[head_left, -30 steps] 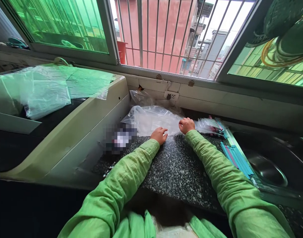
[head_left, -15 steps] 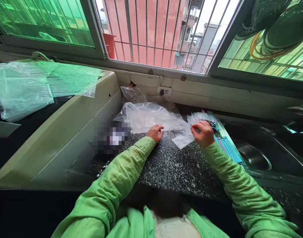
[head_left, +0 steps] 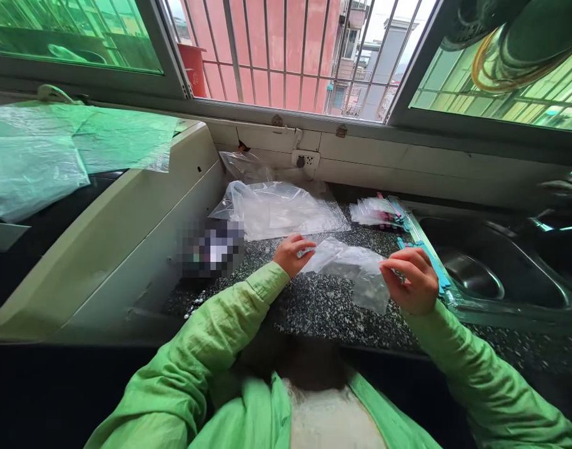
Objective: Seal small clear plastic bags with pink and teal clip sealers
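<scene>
Two green-sleeved arms reach out over a dark speckled counter (head_left: 332, 315), and both hands hold one small clear plastic bag (head_left: 349, 265) stretched between them, lifted just above the stone. Beyond the hands, toward the window, a big crumpled sheet of clear plastic (head_left: 279, 209) lies flat on the counter. To the right of the right hand sits a steel sink (head_left: 496, 274), its bowl dark and shiny. Past that hand, near the sink's far corner, rests a small stack of clear bags with coloured strips (head_left: 377, 212), and a few blue strips (head_left: 430, 262) lie along the sink's edge, just behind the right hand's knuckles. The left hand (head_left: 290, 254) has its fingers closed on the bag's left corner, pinching it. The right hand (head_left: 410, 280) is pinched shut on the bag's right end, thumb against fingertips, and the bag's loose lower corner hangs down beside its palm.
</scene>
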`<move>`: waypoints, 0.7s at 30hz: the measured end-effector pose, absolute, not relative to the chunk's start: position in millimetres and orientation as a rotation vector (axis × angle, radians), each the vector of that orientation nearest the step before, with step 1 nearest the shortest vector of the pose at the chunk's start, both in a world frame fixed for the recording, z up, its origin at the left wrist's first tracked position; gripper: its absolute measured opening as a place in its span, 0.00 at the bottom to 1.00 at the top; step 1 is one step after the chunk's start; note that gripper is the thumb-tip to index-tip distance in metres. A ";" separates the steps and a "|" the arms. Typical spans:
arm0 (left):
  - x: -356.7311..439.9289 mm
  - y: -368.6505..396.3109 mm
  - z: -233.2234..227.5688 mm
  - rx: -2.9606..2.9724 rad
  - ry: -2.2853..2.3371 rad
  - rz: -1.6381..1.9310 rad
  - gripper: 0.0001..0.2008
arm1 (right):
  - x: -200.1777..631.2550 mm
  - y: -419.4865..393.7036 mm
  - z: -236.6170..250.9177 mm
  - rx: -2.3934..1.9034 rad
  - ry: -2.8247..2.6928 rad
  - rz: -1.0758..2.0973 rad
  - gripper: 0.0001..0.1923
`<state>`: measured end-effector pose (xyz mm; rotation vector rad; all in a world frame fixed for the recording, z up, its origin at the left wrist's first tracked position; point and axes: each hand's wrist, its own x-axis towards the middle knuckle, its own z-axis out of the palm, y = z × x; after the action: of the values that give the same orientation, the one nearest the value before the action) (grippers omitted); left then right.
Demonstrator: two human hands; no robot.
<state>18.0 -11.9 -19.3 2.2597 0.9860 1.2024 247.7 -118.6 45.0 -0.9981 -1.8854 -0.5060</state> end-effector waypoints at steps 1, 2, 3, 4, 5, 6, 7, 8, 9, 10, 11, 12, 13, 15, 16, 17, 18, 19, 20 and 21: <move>16.0 -16.2 -18.1 2.244 0.979 1.232 0.09 | 246.4 -121.3 44.9 -0.982 -1.892 -0.494 0.08; 13.8 -19.5 -16.9 2.221 0.980 1.251 0.09 | 245.2 -123.6 45.1 -0.965 -1.897 -0.485 0.08; 11.5 -21.7 -16.1 2.191 0.993 1.255 0.10 | 244.1 -125.5 45.6 -0.945 -1.899 -0.481 0.08; 9.1 -22.7 -15.6 2.154 1.023 1.238 0.10 | 243.2 -127.1 46.2 -0.927 -1.898 -0.482 0.09; 6.7 -22.7 -15.7 2.113 1.066 1.199 0.09 | 242.6 -128.4 46.9 -0.910 -1.893 -0.488 0.09; 4.6 -21.9 -16.3 2.069 1.117 1.140 0.09 | 242.1 -129.5 47.5 -0.892 -1.885 -0.498 0.10; 2.6 -20.7 -17.4 2.032 1.164 1.069 0.08 | 241.6 -130.4 48.0 -0.877 -1.878 -0.507 0.10; 0.8 -19.5 -18.9 2.008 1.194 0.994 0.08 | 241.2 -131.1 48.4 -0.866 -1.870 -0.516 0.11; -0.8 -18.5 -20.7 2.005 1.200 0.931 0.07 | 240.7 -131.8 48.7 -0.861 -1.865 -0.521 0.12; -2.2 -18.0 -22.4 2.022 1.179 0.883 0.07 | 240.1 -132.3 49.0 -0.859 -1.862 -0.524 0.12; -3.4 -18.1 -24.0 2.057 1.137 0.851 0.08 | 239.3 -132.7 49.4 -0.860 -1.855 -0.526 0.12; -4.3 -18.7 -25.1 2.102 1.083 0.834 0.10 | 238.5 -133.0 50.0 -0.859 -1.844 -0.526 0.12; -4.9 -19.5 -25.7 2.140 1.029 0.824 0.12 | 237.7 -133.2 50.7 -0.856 -1.827 -0.525 0.11; -5.2 -20.9 -25.1 2.144 0.969 0.814 0.15 | 236.3 -133.4 52.4 -0.837 -1.785 -0.523 0.11; -5.0 -20.9 -23.9 2.099 0.966 0.811 0.15 | 235.8 -133.3 53.2 -0.828 -1.767 -0.523 0.10; -4.5 -20.5 -22.3 2.020 0.976 0.804 0.15 | 235.4 -133.0 53.9 -0.825 -1.758 -0.523 0.10; -3.9 -19.7 -20.4 1.919 0.983 0.789 0.15 | 235.1 -132.6 54.2 -0.825 -1.755 -0.526 0.10; -3.2 -18.7 -18.3 1.808 0.976 0.766 0.15 | 234.9 -131.9 54.1 -0.827 -1.751 -0.531 0.10; -2.7 -17.9 -16.3 1.703 0.954 0.737 0.15 | 234.7 -131.0 53.7 -0.830 -1.746 -0.534 0.09; -2.2 -17.5 -14.4 1.613 0.921 0.706 0.16 | 234.4 -129.8 53.0 -0.836 -1.742 -0.532 0.09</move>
<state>-2.2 -17.5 -14.4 1.6131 0.9206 0.7064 234.4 -129.8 53.0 -0.8358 -1.7420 -0.5317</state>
